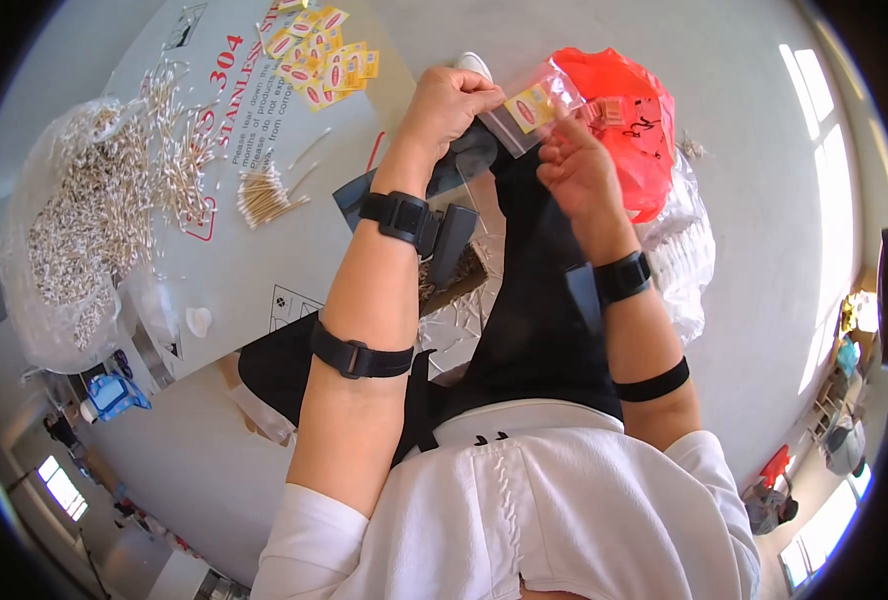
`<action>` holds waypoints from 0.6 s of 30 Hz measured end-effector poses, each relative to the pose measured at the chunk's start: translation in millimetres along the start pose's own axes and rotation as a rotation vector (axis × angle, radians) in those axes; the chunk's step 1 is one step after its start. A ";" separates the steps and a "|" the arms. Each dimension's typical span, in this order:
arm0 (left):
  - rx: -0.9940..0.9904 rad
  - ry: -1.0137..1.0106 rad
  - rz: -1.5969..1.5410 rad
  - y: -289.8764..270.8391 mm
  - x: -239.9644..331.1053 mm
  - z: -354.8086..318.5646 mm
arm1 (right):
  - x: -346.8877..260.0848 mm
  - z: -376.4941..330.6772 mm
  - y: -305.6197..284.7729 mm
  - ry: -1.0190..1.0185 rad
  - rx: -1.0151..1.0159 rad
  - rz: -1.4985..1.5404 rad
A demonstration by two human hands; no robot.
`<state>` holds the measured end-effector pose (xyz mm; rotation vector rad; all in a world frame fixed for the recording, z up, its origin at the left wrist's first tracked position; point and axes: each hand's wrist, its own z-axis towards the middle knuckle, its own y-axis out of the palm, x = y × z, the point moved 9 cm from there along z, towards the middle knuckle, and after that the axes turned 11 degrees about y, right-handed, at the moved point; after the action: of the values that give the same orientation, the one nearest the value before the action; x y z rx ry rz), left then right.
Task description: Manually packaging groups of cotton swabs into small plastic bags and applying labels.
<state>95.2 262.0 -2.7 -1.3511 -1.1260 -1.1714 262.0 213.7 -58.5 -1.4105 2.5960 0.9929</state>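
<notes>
Between my hands is a small clear zip bag (509,133) with a yellow printed card (530,108) inside it. The fingers of my left hand (451,108) are pinched at the bag's left edge. On its right side, my right hand (582,170) grips the bag between thumb and fingers. Left of my left wrist, a small bunch of cotton swabs (264,197) lies on the grey printed tabletop (264,255), with a few single swabs beside it. Several yellow cards (319,65) are spread near the table's far edge.
A large clear bag (26,225) spills loose cotton swabs over the table's left side. An open red plastic bag (647,150) stands at the right, with small packs at its mouth. Below it sits a clear plastic bag (686,265) of white contents. Under my left forearm is an open box (456,287).
</notes>
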 end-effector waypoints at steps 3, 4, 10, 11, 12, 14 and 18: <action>0.003 -0.051 0.026 0.9 -2.8 -0.6 | 18.1 3.5 -5.3 0.021 -0.038 -0.021; 0.004 -0.037 0.010 1.0 -0.8 -1.4 | 20.9 4.5 -4.1 0.011 -0.063 -0.020; 0.017 -0.082 -0.049 -5.1 4.7 -11.7 | 17.6 -3.5 13.6 -0.043 -0.137 -0.024; 0.021 -0.105 -0.056 -5.8 3.7 -13.5 | 17.6 -5.4 18.2 -0.044 -0.171 -0.035; 0.018 -0.104 -0.050 -5.0 4.5 -13.5 | 17.6 -6.8 19.8 -0.045 -0.174 -0.030; 0.016 -0.030 0.053 -4.7 9.2 -11.1 | 11.5 -9.4 15.4 -0.132 -0.056 -0.111; -0.049 0.108 0.270 -2.3 6.5 6.7 | 7.5 -7.3 12.7 -0.262 0.069 -0.209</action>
<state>94.2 269.2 3.6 -1.4105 -0.8141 -1.0647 249.9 209.1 -48.4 -1.3944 2.2247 0.9744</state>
